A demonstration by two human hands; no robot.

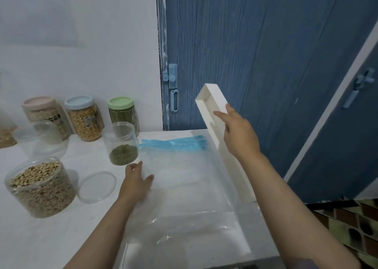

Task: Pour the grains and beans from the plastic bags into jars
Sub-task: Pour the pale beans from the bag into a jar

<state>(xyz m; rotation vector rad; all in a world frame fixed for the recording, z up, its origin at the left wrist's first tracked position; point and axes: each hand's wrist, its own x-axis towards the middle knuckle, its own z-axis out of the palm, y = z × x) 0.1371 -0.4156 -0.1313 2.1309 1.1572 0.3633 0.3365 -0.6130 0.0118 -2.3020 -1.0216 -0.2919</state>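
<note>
Several empty clear plastic bags [184, 186] with blue zip strips [176, 143] lie flat on the white table [61, 238]. My left hand [136, 179] presses flat on the bags' left edge. My right hand [238, 133] grips a long white tray [214, 103] tilted up on its end at the table's right edge. An open clear jar [120, 143] with a little green mung beans stands just left of the bags. A large open jar [39, 186] full of pale beans stands at the front left, its clear lid [96, 186] beside it.
Along the wall stand three lidded jars: pink lid [41, 113], blue lid [83, 119], green lid [122, 113]. An empty clear jar [47, 137] lies in front of them. A blue door [245, 53] is behind the table, and patterned floor [358, 227] shows at right.
</note>
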